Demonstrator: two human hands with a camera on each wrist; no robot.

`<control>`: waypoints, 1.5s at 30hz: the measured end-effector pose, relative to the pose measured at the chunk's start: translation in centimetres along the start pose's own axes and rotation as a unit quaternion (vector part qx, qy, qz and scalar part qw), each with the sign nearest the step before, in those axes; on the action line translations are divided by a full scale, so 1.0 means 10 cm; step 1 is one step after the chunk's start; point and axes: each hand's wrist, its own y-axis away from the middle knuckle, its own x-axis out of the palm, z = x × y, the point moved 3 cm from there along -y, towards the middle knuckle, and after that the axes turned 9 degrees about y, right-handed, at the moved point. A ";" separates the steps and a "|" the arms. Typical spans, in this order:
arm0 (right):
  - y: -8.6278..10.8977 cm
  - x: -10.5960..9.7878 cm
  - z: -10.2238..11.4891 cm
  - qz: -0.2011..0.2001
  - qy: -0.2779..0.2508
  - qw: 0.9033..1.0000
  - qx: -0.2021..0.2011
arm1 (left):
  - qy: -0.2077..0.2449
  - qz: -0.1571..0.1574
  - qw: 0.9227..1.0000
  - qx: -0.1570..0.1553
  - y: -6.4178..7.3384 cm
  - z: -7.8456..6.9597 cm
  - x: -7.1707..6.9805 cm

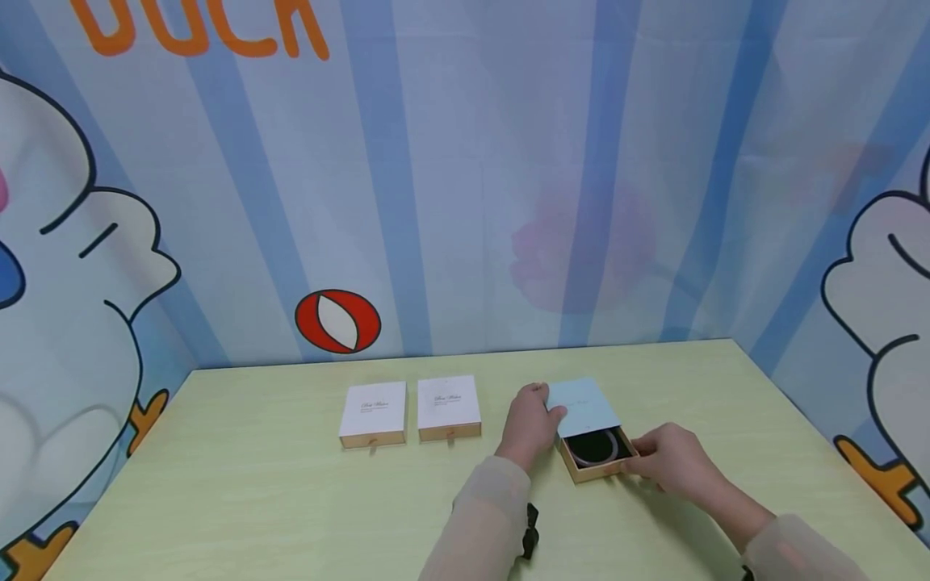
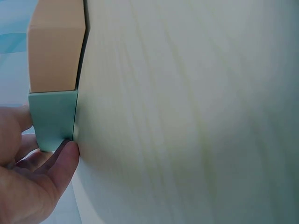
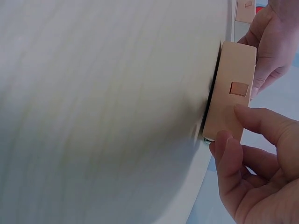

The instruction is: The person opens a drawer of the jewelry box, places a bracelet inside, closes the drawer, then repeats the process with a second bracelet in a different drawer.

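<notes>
A light-blue drawer-style gift box (image 1: pixel 581 406) lies on the right half of the table, its tan drawer (image 1: pixel 587 473) partly pulled out toward me. Inside the drawer sits a round pale ring, perhaps a bangle (image 1: pixel 613 445), against a dark lining; the sleeve hides its far part. My left hand (image 1: pixel 532 424) grips the sleeve near its far left side, fingers and thumb on its edges in the left wrist view. At the drawer's front right corner, my right hand (image 1: pixel 676 458) pinches the tan wall. A small pull tab (image 3: pixel 239 88) shows on the drawer front in the right wrist view.
Two white gift boxes with tan drawers, a left one (image 1: pixel 374 410) and a right one (image 1: pixel 448 403), lie side by side left of my hands. Behind the pale wooden table (image 1: pixel 276 484) hangs a blue striped backdrop (image 1: pixel 479 202) with cartoon figures.
</notes>
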 end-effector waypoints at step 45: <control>-0.08 -0.04 0.06 0.000 0.019 1.000 -0.010 | 0.001 0.015 1.000 0.001 0.00 -0.01 -0.01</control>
